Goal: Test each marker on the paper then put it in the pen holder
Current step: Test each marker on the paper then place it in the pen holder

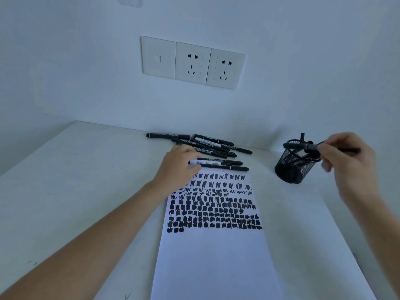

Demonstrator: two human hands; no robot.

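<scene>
Person's left hand [179, 164], bare, forearm behind the fingers bare to the elbow, right hand [349, 159], bare, fingers blurred, forearm bare

A white paper sheet [216, 256] lies flat, its upper half covered in black scribbles. Just beyond its far edge, slim black markers [207, 146] lie heaped. To its right, a black wire-mesh pen holder [292, 169] stands upright with markers inside.

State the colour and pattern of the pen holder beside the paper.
The pen holder is black wire mesh; the head view shows it best.
</scene>
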